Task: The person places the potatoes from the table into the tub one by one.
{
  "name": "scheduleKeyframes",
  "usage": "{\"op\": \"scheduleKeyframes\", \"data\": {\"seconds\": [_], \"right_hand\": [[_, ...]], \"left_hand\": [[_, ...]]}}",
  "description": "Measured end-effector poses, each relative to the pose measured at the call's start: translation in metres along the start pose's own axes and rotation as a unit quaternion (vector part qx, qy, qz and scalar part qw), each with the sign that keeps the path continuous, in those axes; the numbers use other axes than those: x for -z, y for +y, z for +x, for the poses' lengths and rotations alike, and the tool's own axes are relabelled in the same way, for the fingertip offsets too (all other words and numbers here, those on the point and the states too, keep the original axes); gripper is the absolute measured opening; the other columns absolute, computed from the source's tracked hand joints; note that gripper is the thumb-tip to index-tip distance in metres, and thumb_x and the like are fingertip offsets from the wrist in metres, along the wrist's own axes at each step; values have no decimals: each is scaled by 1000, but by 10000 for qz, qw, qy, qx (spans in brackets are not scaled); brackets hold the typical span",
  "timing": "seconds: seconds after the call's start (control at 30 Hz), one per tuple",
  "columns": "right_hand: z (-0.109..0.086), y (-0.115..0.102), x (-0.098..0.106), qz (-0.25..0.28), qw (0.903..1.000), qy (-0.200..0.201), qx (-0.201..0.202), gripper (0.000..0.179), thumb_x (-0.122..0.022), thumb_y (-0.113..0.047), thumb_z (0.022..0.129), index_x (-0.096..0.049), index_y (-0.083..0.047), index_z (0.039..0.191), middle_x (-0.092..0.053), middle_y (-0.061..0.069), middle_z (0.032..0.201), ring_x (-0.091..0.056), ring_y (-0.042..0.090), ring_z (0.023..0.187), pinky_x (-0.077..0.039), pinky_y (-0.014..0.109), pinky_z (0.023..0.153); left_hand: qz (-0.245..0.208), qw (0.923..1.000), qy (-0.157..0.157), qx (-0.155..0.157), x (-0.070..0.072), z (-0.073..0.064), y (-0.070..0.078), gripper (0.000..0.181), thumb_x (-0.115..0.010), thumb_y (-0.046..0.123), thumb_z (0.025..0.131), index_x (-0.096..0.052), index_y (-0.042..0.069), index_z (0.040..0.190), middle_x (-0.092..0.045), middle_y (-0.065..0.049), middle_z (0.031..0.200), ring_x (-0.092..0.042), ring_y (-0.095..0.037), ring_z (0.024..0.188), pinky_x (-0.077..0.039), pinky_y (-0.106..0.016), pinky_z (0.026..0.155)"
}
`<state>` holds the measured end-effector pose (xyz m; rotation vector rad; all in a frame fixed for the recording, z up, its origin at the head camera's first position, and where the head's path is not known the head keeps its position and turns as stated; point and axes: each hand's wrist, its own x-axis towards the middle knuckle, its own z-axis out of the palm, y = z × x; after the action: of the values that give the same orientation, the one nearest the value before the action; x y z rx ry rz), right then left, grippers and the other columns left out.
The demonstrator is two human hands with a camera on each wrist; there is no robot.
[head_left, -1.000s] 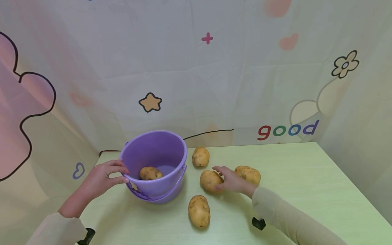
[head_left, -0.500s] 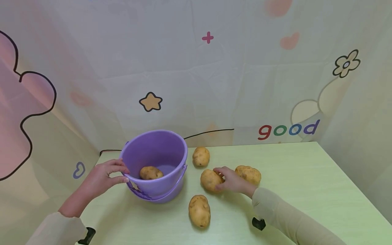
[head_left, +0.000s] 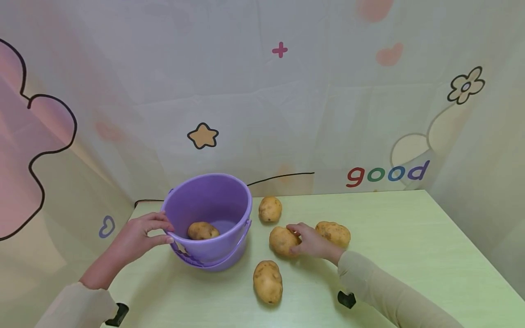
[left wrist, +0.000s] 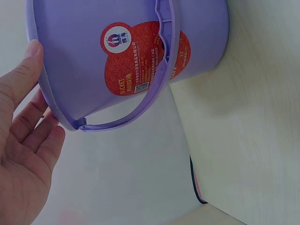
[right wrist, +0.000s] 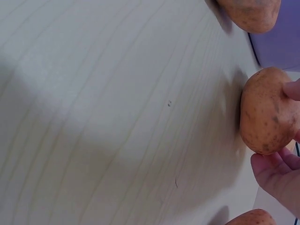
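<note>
The middle potato [head_left: 282, 242] sat on the green tabletop [head_left: 410, 255], or barely off it; contact beneath it could not be made out. The right hand [head_left: 315, 242] gripped it from three o'clock, fingers on the far side and thumb on the near side, a narrow span probably chosen so its roundness would not roll away.

Toward ten o'clock from that potato stood the purple bucket [head_left: 205, 251]. The left hand [head_left: 143, 237] pinched its rim at about eight o'clock, fingers inside and thumb outside, likely to steady it. Whether it leaned could not be told. The bucket's handle [left wrist: 157, 86] hung down its outer wall, leaving the mouth unobstructed.

Farther out, a back potato [head_left: 270, 209] lay toward eleven o'clock, a front potato [head_left: 268, 282] between six and seven, and a side potato [head_left: 333, 234] near three, partly covered by the right wrist. The front rim hid the underside of the inner potato [head_left: 203, 231] and some of the bucket's floor. The right wrist view cut off most of the gripping hand.
</note>
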<state>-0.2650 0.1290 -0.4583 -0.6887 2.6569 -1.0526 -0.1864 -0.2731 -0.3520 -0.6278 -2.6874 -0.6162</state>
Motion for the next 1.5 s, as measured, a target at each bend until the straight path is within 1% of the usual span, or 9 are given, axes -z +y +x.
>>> {"op": "scheduleKeyframes", "data": {"seconds": [0.13,0.3,0.43,0.67,0.77,0.97,1.17,1.37,1.5], "right_hand": [[1,2,-1,-34,9999,14,95,64,-71,-12,69,-45,3,124,-52,15,107,-51,26,98,-44,38,80],[0,5,1,-94,9992,30,380,64,-70,-9,67,-45,6,124,-52,15,106,-51,25,95,-44,33,75],[-1,3,6,-84,9986,44,511,64,-67,-8,67,-44,6,124,-52,16,107,-50,26,96,-45,32,74],[-3,-1,16,22,9988,19,494,63,-67,-8,67,-44,5,124,-51,16,110,-50,27,98,-45,31,74],[-3,-2,18,50,9984,-11,556,62,-66,-7,67,-45,6,124,-52,16,109,-50,27,98,-45,32,75],[-3,-2,19,68,9974,-116,705,54,-62,-4,68,-49,9,119,-57,16,105,-52,27,98,-46,36,80],[-4,0,19,-35,9965,-87,825,46,-63,-7,69,-54,9,112,-58,15,101,-53,25,94,-47,32,77],[-5,2,19,-173,9973,-110,703,42,-64,-10,71,-58,5,109,-59,13,100,-54,20,90,-46,29,75],[-6,4,19,-165,9978,-195,613,40,-64,-10,72,-58,5,109,-60,11,100,-53,17,88,-46,26,74]], "left_hand": [[-20,10000,-42,44,0,0,0,16,-75,13,66,-69,13,81,-63,-5,95,-55,-34,103,-50,-37,71],[-28,9998,-181,77,-1,1,-2,16,-74,12,67,-69,13,83,-63,-6,97,-54,-34,105,-50,-40,73],[-12,9999,-161,32,-1,0,-3,16,-74,12,67,-69,13,83,-63,-5,96,-55,-33,104,-50,-39,72],[-19,9999,-133,25,-1,0,-2,17,-74,11,67,-69,12,83,-63,-5,96,-55,-32,103,-50,-36,70],[-31,9999,-139,40,-1,0,-2,17,-74,11,67,-69,11,83,-63,-5,96,-55,-32,103,-50,-36,71],[-30,9998,-191,92,0,0,-2,17,-74,12,67,-69,10,84,-63,-6,97,-54,-34,104,-50,-38,71],[-14,9999,-142,53,-1,-1,-2,16,-74,12,67,-69,12,83,-63,-3,95,-55,-32,104,-50,-38,71],[-24,9999,-123,18,-1,0,-2,16,-74,13,67,-69,13,82,-63,-2,94,-55,-33,104,-50,-36,71],[-26,9999,-158,66,0,0,-2,16,-74,13,67,-69,12,82,-63,-2,94,-55,-33,104,-50,-36,71]]}}
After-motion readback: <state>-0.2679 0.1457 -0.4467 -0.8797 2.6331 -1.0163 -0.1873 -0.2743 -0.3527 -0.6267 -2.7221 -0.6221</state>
